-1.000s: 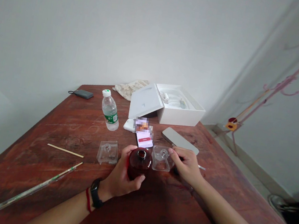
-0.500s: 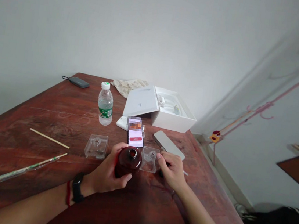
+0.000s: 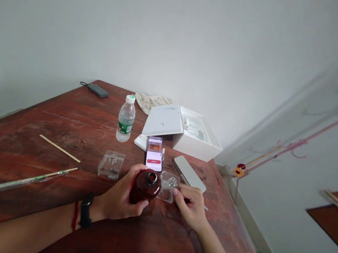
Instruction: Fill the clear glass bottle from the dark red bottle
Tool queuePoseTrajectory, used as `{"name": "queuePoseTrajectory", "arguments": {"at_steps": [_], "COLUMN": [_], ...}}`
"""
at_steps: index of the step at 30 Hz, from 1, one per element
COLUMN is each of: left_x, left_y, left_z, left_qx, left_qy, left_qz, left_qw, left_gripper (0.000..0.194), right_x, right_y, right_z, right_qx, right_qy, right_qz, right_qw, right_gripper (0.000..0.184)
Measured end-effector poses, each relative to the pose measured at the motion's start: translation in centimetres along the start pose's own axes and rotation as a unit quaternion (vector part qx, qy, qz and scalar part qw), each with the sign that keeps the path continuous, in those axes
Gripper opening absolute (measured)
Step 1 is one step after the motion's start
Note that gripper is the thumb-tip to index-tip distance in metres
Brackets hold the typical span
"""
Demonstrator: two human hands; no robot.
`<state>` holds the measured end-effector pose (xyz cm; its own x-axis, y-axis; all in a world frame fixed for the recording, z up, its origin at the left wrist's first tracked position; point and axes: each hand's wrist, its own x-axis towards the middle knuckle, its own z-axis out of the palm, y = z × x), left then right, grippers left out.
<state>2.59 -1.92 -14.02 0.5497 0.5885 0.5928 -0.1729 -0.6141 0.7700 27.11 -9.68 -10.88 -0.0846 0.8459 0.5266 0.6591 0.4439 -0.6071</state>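
My left hand (image 3: 122,198) is wrapped round a dark red round bottle (image 3: 145,186) with an open neck, standing on the wooden table (image 3: 60,136). A black band and a red string sit on that wrist. My right hand (image 3: 190,205) rests just right of the bottle, fingers curled, its fingertips touching a clear square glass bottle (image 3: 169,181). A thin dark object lies partly under this hand. A second clear glass bottle (image 3: 110,165) stands left of my left hand.
A phone (image 3: 154,158) with a lit screen lies behind the red bottle. Nearby are a water bottle (image 3: 126,119), an open white box (image 3: 184,130), a flat grey case (image 3: 189,173), a wooden stick (image 3: 60,148), a long glass rod (image 3: 16,182), a power bank (image 3: 97,90) and a cloth (image 3: 153,101).
The view has swung left and tilted. My left hand keeps its hold on the red bottle. My right hand has drawn slightly back along the clear bottle's near corner.
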Motion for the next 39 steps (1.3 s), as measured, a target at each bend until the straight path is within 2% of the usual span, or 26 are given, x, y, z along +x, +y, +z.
{"name": "queuePoseTrajectory", "arguments": {"at_steps": [9, 17, 25, 27, 32, 37, 39], "left_x": [-0.2, -0.1, -0.2, -0.3, -0.7, -0.7, -0.5], "left_y": [0.2, 0.5, 0.3, 0.3, 0.3, -0.4, -0.7], "left_z": [0.3, 0.1, -0.3, -0.2, 0.1, 0.0, -0.2], "left_qx": [-0.002, -0.019, -0.018, -0.001, 0.032, 0.070, 0.077], "left_qy": [0.017, -0.006, -0.033, -0.019, 0.034, 0.042, 0.039], "left_qz": [-0.003, -0.013, 0.033, 0.049, 0.074, 0.129, 0.129], "left_qw": [1.000, 1.000, 0.999, 0.999, 0.996, 0.988, 0.988], "left_gripper": [0.073, 0.075, 0.080, 0.077, 0.055, 0.055, 0.056], "right_x": [-0.1, -0.1, -0.2, -0.2, -0.3, -0.5, -0.6], "right_y": [-0.1, -0.2, -0.2, -0.2, -0.1, -0.2, -0.2], "right_z": [-0.1, -0.1, -0.4, -0.5, -0.9, -1.3, -1.3], "right_qx": [-0.027, -0.028, -0.036, -0.039, -0.043, -0.034, -0.028], "right_qy": [0.019, 0.027, 0.038, 0.042, 0.052, 0.055, 0.049], "right_qz": [-0.004, -0.027, -0.057, -0.060, -0.066, -0.072, -0.077], "right_qw": [0.999, 0.999, 0.997, 0.997, 0.996, 0.995, 0.995], "right_gripper": [0.058, 0.055, 0.053, 0.052, 0.052, 0.051, 0.050]}}
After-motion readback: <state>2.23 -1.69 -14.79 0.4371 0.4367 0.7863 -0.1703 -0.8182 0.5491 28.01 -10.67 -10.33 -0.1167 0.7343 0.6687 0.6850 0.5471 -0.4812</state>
